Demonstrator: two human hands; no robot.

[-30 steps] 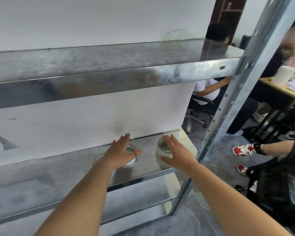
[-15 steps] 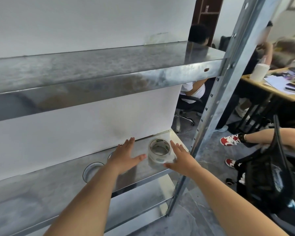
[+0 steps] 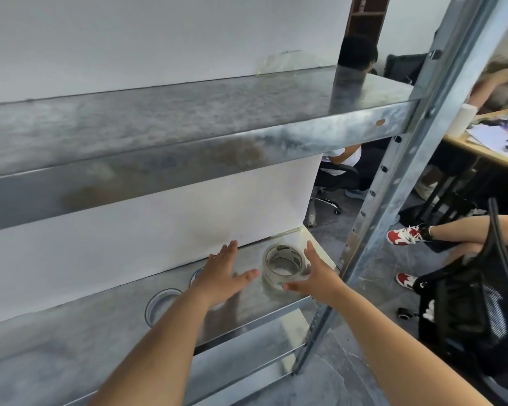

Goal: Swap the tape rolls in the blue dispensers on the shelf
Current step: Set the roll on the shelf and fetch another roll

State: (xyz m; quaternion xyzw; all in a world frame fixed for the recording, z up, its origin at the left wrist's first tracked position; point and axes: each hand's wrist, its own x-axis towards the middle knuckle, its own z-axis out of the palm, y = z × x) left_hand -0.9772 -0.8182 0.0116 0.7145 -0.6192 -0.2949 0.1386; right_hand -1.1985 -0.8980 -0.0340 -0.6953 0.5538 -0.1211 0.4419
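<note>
A clear tape roll (image 3: 282, 266) with a green-and-white core label lies flat near the right end of the lower metal shelf (image 3: 106, 326). My right hand (image 3: 317, 273) rests against its right side, fingers spread, thumb at the roll's front edge. My left hand (image 3: 223, 273) hovers flat and open to the left of the roll, apart from it. A second clear roll (image 3: 159, 303) lies flat further left. Another roll (image 3: 196, 275) peeks out behind my left hand, mostly hidden. No blue dispenser is in view.
An upper metal shelf (image 3: 188, 127) overhangs the lower one. A perforated steel upright (image 3: 408, 159) stands at the right. White board backs the shelves. People sit beyond, with a desk (image 3: 481, 148), a black mesh chair (image 3: 467, 312) and a red-and-white sneaker (image 3: 405, 235) nearby.
My right hand slid off the top of the right-hand roll to its right side, uncovering it. My left hand shifted right, uncovering the far-left roll.
</note>
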